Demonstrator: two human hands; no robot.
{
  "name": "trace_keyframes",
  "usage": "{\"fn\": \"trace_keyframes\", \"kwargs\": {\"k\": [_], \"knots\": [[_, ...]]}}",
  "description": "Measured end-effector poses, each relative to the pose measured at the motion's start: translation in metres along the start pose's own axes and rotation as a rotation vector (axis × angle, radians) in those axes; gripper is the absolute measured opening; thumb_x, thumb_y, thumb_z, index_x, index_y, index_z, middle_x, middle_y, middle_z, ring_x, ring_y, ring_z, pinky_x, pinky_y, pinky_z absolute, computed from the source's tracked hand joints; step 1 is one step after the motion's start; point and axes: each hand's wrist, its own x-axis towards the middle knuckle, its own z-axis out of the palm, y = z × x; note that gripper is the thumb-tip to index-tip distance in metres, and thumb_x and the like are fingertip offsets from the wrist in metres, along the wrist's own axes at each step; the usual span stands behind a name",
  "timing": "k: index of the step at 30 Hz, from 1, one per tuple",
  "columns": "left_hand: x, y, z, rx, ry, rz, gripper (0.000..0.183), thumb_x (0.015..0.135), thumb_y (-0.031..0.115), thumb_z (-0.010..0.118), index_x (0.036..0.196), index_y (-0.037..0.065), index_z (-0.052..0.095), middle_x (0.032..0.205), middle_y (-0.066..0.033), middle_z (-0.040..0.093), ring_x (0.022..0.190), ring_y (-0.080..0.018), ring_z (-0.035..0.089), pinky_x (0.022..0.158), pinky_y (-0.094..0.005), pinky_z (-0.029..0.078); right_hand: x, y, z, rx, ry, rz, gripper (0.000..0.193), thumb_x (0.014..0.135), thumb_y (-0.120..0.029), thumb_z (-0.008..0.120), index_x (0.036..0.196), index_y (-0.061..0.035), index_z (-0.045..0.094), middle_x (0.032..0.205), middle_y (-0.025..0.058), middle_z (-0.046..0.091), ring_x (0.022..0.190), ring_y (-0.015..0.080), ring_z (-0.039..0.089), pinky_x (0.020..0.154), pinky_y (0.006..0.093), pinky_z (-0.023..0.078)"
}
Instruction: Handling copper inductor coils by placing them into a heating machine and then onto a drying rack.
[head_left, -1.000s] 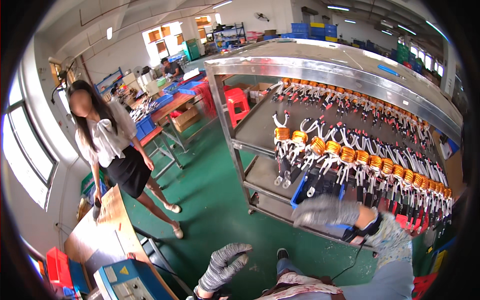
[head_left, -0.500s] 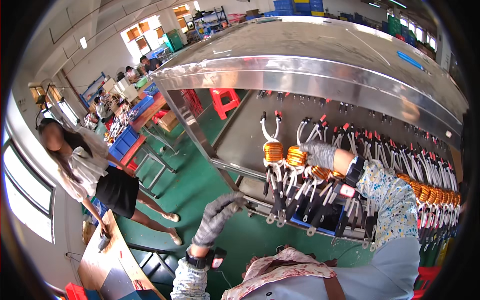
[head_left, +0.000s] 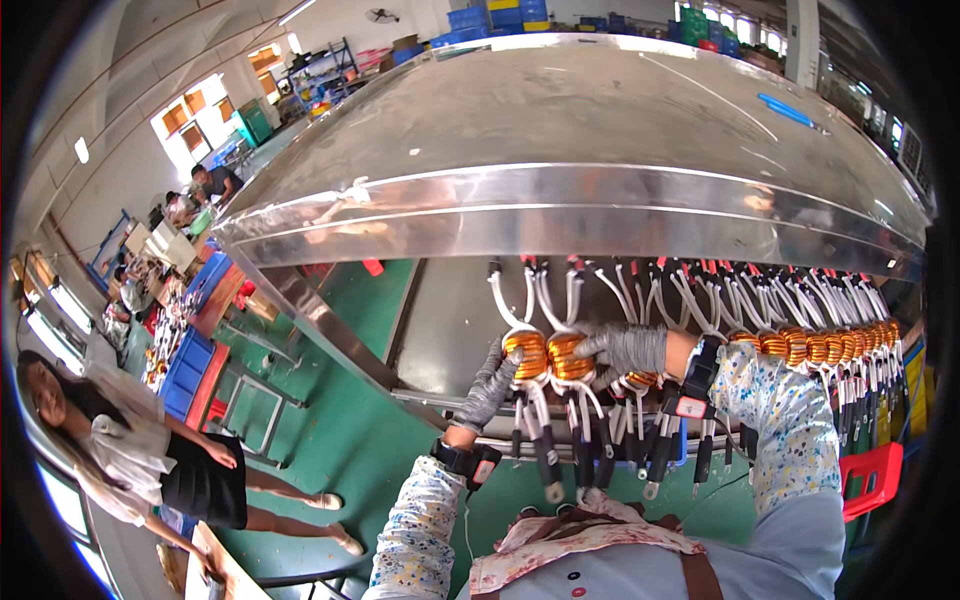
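At the left end of a row of copper-wound coils, my gloved left hand (head_left: 486,390) holds the outermost coil (head_left: 530,358) from its left side. Close beside it is a second coil (head_left: 571,362), with the fingers of my gloved right hand (head_left: 638,350) closed on its right side. White-sleeved leads rise from both coils. Below them hang white and black leads ending in metal ring terminals (head_left: 554,492). Part of another coil (head_left: 640,380) shows beneath my right hand. Both gloves are grey, and the undersides of the coils are hidden.
The coils lie along a metal shelf (head_left: 450,312) under a steel tabletop (head_left: 480,120). More coils (head_left: 815,348) continue rightward. A blue tool (head_left: 788,110) lies on top. A red stool (head_left: 872,482) stands at right. A person (head_left: 200,470) stands at left by a wooden table (head_left: 228,568).
My left hand has risen from beside the shelf to the leftmost coil and closed on it. My right hand stays at the neighbouring coil. The view has turned rightward.
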Motion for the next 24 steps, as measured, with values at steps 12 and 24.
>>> {"fn": "trace_keyframes", "kwargs": {"k": [12, 24], "knots": [[0.007, -0.006, -0.018, -0.132, -0.210, 0.054, 0.071, 0.081, 0.038, 0.068, 0.132, 0.002, 0.032, 0.122, -0.0093, 0.048, 0.112, -0.0154, 0.045, 0.093, -0.0275, 0.040, 0.019, 0.001, 0.021, 0.268, 0.032, 0.311, 0.035, 0.080, -0.021, 0.069, 0.107, -0.0031, 0.055, 0.100, 0.0116, 0.063, 0.090, 0.0225, 0.063, 0.074, 0.0346, 0.054], [-0.064, 0.070, 0.001, -0.101, -0.060, 0.319, 0.064, 0.076, 0.016, 0.074, 0.122, 0.006, 0.032, 0.116, -0.0096, 0.049, 0.108, -0.0172, 0.049, 0.093, -0.0326, 0.044, -0.007, 0.021, 0.076, 0.233, 0.037, -0.459, 0.080, 0.054, -0.006, 0.084, 0.120, -0.0058, 0.039, 0.109, 0.0071, 0.054, 0.102, 0.0182, 0.054, 0.089, 0.0344, 0.048]]}}
